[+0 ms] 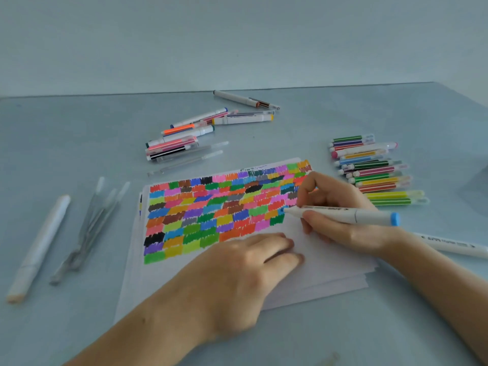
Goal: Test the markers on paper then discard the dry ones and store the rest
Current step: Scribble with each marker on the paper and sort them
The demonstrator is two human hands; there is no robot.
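Your right hand has its fingers curled round a white marker with a blue end cap, pinching it near the nib, and the blue tip touches the paper stack at the right end of a row of coloured swatches. Your left hand lies flat on the paper stack just below the swatches, its fingers straight and close together, pressing the top sheet down. Everything else sits around that paper stack on the pale blue table. Right of it lies a neat row of striped slim markers, side by side, and nearer your right forearm another white marker partly hidden behind the wrist. Beyond its far edge is a loose heap of mixed markers, with one grey pen farther back still. Left of the paper stack rest a bundle of clear, thin pens and, outermost, a single white marker with a pale tip.
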